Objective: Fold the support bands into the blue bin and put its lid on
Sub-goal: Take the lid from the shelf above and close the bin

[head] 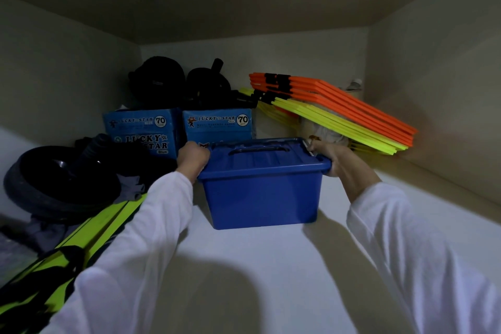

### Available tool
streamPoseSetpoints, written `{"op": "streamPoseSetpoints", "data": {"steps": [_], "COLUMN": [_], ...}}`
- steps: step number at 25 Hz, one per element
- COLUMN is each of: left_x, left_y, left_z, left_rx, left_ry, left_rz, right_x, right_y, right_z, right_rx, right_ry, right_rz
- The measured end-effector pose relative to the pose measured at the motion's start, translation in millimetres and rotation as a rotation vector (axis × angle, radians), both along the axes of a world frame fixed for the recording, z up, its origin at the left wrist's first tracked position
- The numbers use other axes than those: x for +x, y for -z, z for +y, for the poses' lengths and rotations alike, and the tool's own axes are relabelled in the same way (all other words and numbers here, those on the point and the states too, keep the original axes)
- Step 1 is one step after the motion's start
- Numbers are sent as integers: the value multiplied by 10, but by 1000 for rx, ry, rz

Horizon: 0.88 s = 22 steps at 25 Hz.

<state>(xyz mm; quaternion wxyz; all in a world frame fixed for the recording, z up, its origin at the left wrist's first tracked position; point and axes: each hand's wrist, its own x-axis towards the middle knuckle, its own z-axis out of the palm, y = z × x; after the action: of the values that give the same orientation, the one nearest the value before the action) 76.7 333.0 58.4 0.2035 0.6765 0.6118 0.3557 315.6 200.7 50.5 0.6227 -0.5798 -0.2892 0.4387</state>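
Observation:
The blue bin (261, 198) stands on a white shelf inside a cupboard, in the middle of the view. Its blue lid (260, 156) with a recessed handle sits on top of it. My left hand (193, 158) grips the bin's left rim, fingers curled over the edge. My right hand (329, 156) holds the right rim the same way. Both arms are in white sleeves. The support bands cannot be seen; the lid hides the bin's inside.
Two blue Lucky Star cartons (219, 125) with black gear on top stand behind the bin. Orange and yellow flat bars (339, 108) lean at the back right. A black wheel (57, 179) and neon yellow straps (89, 233) lie at the left. The cupboard wall (433, 89) closes the right side.

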Motion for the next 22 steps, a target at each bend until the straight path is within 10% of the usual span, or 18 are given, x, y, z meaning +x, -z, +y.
{"op": "streamPoseSetpoints", "data": {"steps": [13,22], "left_x": [-48,-31], "left_y": [-27,-18], "left_z": [-118,-114], "left_rx": [-274,-229], "left_ry": [128,106], "left_rz": [-451,-429], "right_x": [89,247], "right_y": [-132,-173], "right_z": [88,176], "right_rx": [-227,-194], "right_ry": [27,-58], "right_rz": [-286,-242]}}
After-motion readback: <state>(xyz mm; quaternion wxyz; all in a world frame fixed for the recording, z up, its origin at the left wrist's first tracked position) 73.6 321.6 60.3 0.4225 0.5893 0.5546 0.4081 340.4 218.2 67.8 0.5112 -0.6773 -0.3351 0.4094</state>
